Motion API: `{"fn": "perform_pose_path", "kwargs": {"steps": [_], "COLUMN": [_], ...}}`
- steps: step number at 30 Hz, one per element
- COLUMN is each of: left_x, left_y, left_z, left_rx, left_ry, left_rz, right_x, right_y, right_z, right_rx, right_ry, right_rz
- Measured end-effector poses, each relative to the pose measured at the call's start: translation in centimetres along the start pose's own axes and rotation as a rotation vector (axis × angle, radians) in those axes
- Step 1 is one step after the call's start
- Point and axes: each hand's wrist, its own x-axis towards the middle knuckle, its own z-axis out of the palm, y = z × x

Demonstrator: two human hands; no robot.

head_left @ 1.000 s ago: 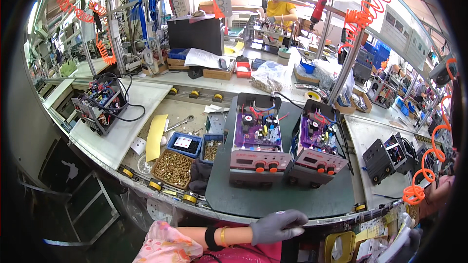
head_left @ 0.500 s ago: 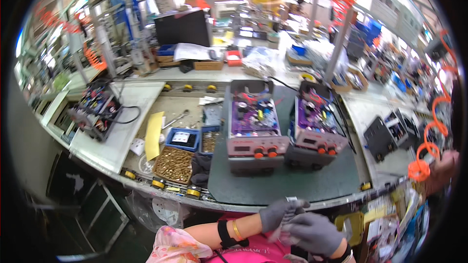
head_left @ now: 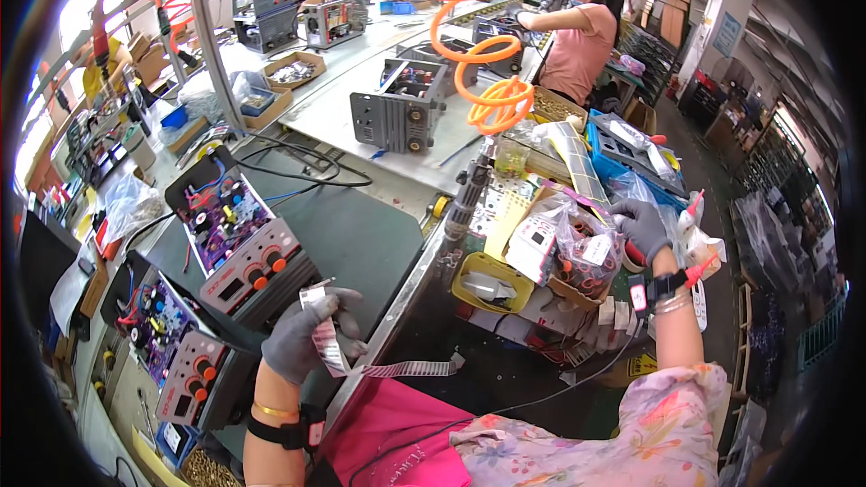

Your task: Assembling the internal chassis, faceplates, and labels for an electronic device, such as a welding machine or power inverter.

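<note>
My left hand (head_left: 302, 343), in a grey glove, is closed on a strip of printed labels (head_left: 410, 368). Its loose end trails right, over the bench edge. Beside that hand stands an open-topped electrical unit (head_left: 242, 257) with a purple circuit board, a grey front panel and orange knobs. A second such unit (head_left: 185, 370) is nearer, at the left. My right hand (head_left: 644, 233), gloved too, is stretched far right beside a clear plastic bag of reddish-brown rings (head_left: 586, 266). Its fingers are bent together; whatever they may hold is too small to make out.
An orange coiled hose (head_left: 492, 108) with a dark driver-like tool (head_left: 465, 203) hangs over the bench edge. A yellow tray (head_left: 492, 284) and a blue bin (head_left: 631, 158) lie at the right. Another person (head_left: 577, 45) works farther back.
The view has swung right. My hands, close together before, are now apart: the left over the bench with the label strip, the right out at the bagged parts.
</note>
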Motion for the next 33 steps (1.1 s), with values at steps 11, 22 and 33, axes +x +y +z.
{"fn": "perform_pose_path", "kwargs": {"steps": [11, 22, 33], "left_x": [3.7, 2.4, 4.9], "left_y": [-2.2, -2.3, 0.2], "left_z": [-3.5, -2.7, -2.5], "left_rx": [-0.133, -0.373, 0.096], "left_ry": [0.208, 0.114, 0.105], "left_rz": [-0.165, 0.014, 0.159], "right_x": [6.7, 13.9, 15.8], "right_y": [6.5, 8.0, 8.8], "right_z": [-2.7, 4.1, 5.9], "right_rx": [-0.552, -0.712, -1.207], "right_ry": [0.059, -0.402, -0.470], "right_rz": [0.273, 0.043, -0.020]}}
